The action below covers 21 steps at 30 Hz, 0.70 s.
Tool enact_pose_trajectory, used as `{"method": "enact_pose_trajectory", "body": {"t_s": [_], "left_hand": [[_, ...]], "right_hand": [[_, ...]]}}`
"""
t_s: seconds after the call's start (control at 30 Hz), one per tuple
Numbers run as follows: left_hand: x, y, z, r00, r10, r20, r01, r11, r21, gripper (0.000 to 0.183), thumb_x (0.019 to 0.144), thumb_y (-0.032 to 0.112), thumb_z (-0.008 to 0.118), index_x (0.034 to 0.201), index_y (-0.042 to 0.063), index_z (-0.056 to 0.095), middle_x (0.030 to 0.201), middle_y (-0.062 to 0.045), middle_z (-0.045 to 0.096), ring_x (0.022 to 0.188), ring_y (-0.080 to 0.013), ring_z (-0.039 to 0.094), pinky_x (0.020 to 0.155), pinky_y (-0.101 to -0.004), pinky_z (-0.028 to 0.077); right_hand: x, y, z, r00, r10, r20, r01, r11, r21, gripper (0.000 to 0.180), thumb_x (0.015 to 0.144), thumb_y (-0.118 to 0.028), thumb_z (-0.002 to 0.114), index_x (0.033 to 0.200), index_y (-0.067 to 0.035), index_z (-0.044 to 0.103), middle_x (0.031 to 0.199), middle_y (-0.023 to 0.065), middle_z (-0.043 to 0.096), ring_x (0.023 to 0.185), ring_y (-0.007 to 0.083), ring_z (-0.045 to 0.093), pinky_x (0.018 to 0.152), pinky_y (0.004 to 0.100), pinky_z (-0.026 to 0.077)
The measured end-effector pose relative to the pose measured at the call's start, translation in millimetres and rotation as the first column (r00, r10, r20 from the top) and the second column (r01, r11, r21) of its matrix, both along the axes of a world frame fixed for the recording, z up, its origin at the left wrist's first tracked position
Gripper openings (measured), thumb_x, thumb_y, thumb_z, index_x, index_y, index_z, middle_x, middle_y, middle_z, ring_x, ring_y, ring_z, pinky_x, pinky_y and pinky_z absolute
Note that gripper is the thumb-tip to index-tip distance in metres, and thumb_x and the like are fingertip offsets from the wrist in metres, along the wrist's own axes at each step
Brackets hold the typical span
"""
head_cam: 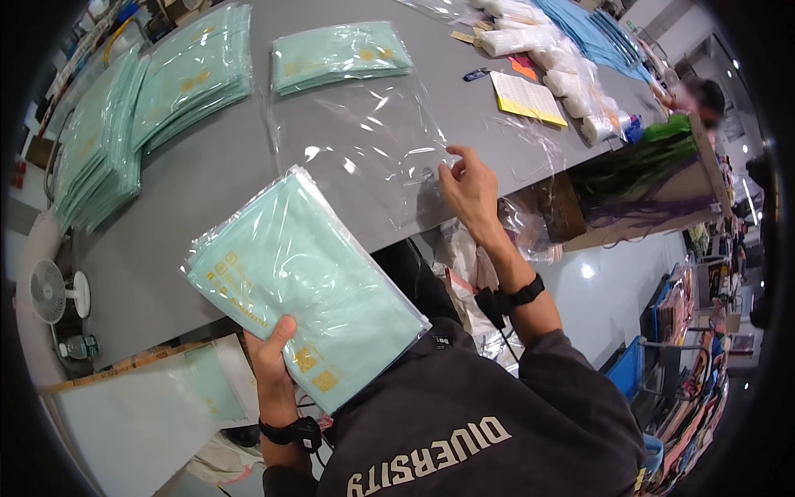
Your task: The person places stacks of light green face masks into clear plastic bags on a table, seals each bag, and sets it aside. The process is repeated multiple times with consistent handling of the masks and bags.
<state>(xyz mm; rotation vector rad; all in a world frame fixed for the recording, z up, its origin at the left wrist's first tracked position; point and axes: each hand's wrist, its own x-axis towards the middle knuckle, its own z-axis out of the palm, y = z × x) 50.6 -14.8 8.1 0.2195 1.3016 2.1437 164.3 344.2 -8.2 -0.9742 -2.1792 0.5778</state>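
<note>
My left hand (273, 351) grips a mint-green zip bag (310, 267) by its lower left edge, thumb on top and fingers hidden beneath. Gold printing and square codes mark its glossy face, and a white zip strip runs along its right side. Clear film sticks out past its far left end. My right hand (471, 189) is raised at the table's near edge, thumb and index finger apart, with nothing visible between them. Just left of those fingertips lies a clear plastic bag (354, 133), flat on the grey table (192, 205). A short pile of mint-green bags (341, 59) rests at its far end.
Two tall piles of mint-green bags (192, 81) (99, 136) stand at the far left. Rolls of clear bags (559, 68), a printed sheet (525, 96) and a marker (476, 74) lie right. A small fan (49, 292) and bottle (81, 346) sit left; an open carton (143, 416) is below.
</note>
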Motion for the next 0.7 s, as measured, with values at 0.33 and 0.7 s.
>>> {"method": "enact_pose_trajectory", "body": {"t_s": [0.33,0.7], "left_hand": [[-15.3,24.2,-42.5,0.990,0.022,0.141,0.009,0.976,-0.215,0.057,0.091,0.007,0.077,0.140,-0.009,0.053,0.124,-0.017,0.068,0.107,-0.0248,0.069,0.095,-0.0366,0.056],[-14.0,25.3,-39.7,0.989,0.030,0.144,0.006,0.969,-0.246,0.057,0.091,0.007,0.078,0.140,-0.009,0.054,0.127,-0.016,0.068,0.110,-0.0247,0.068,0.098,-0.0356,0.053]], "right_hand": [[22.5,-15.0,-21.8,0.996,-0.068,0.062,0.070,0.997,-0.038,0.022,0.087,-0.013,0.076,0.106,-0.002,0.072,0.069,0.0050,0.066,0.062,0.0146,0.064,0.061,0.0339,0.052],[42.1,-19.6,10.9,0.983,-0.060,0.172,0.069,0.996,-0.049,0.030,0.084,-0.012,0.080,0.113,-0.009,0.069,0.083,0.0047,0.067,0.064,0.0207,0.066,0.062,0.0343,0.053]]}}
